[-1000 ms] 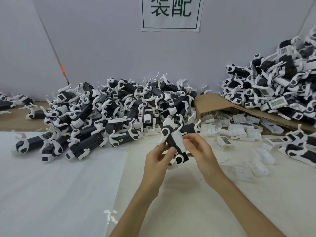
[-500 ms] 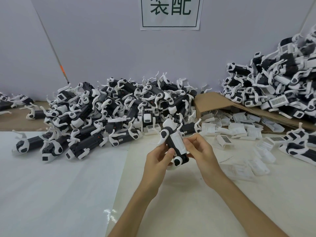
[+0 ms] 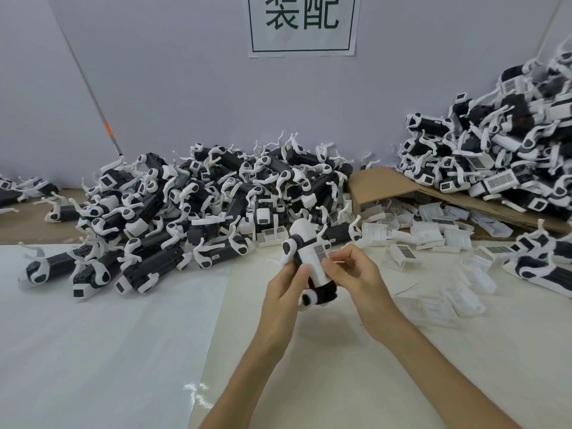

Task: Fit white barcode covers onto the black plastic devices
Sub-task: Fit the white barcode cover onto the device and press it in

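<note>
1. While the left hand [image 3: 286,292] grips a black device [image 3: 325,291] from its left side, fingers curled round the body and thumb laid on the front, the device stands nearly upright in mid-air above the desk [image 3: 340,360], just in front of the middle heap
2. A white barcode cover [image 3: 318,266] lies along the device's front face, with its barcode near the upper end; whether it is fully seated I cannot tell
3. The right hand [image 3: 356,274] pinches the cover's right edge with bent fingers and thumb, touching cover and device together
4. Behind both hands a heap of black devices [image 3: 216,196] with white clips sprawls across the middle of the desk, back to the grey wall
5. A second heap [image 3: 510,150] rises at the far right, partly resting on a flattened sheet of brown cardboard [image 3: 380,184]; several devices there show barcodes
6. Loose white barcode covers [image 3: 433,224] lie scattered by the cardboard's near edge, beyond the right hand, and clear plastic pieces [image 3: 439,305] lie on the desk just right of the right wrist
7. A white sheet [image 3: 93,335] covers the desk's left part, and a paper sign [image 3: 303,23] with green characters hangs on the wall above the middle heap
</note>
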### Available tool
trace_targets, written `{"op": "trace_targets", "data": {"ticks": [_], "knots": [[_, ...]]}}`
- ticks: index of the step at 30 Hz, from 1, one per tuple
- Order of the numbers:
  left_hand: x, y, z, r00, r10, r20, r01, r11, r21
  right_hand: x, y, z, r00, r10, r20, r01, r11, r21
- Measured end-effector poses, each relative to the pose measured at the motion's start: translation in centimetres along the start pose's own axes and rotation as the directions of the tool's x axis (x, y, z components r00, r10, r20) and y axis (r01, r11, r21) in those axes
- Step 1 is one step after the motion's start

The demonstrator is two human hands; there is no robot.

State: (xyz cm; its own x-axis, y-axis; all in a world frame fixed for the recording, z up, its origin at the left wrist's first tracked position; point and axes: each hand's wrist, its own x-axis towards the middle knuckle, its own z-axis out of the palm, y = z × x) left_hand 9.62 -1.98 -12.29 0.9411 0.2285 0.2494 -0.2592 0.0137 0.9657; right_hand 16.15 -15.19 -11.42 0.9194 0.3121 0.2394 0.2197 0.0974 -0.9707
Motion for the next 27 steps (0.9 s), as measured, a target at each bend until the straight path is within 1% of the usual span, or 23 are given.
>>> {"op": "trace_targets", "data": {"ticks": [3,7,12,18,21,24,27], "knots": [[0.1,0.1,0.1,1.000,-0.005,0.010,0.005,1.000,-0.015,-0.4,0.2,0.8,0.998,-0.023,0.055,0.028,0.997,-0.079],[0.1,0.1,-0.2,1.000,-0.004,-0.001,0.004,0.999,-0.044,-0.4,0.4,1.4,0.998,-0.049,0.038,0.054,0.984,-0.169],[0.4,0.0,-0.3,0.999,-0.044,-0.008,0.044,0.997,-0.059,-0.4,0.3,1.2,0.982,-0.023,0.187,0.032,0.998,-0.047],[0.4,-0.1,-0.5,0.998,-0.063,-0.021,0.062,0.997,-0.050,-0.6,0.4,1.4,0.983,-0.091,0.161,0.106,0.990,-0.089],[0.2,-0.1,-0.3,0.998,-0.048,-0.036,0.046,0.998,-0.039,-0.9,0.6,1.5,0.983,-0.133,0.123,0.147,0.983,-0.112],[0.0,-0.4,-0.1,0.999,-0.011,-0.040,0.011,1.000,-0.007,-1.1,0.7,1.7,0.986,-0.144,0.089,0.155,0.979,-0.132],[-0.1,-0.7,0.2,0.999,0.002,-0.039,-0.003,1.000,-0.019,-1.1,0.5,1.6,0.985,-0.151,0.077,0.162,0.974,-0.157]]}}
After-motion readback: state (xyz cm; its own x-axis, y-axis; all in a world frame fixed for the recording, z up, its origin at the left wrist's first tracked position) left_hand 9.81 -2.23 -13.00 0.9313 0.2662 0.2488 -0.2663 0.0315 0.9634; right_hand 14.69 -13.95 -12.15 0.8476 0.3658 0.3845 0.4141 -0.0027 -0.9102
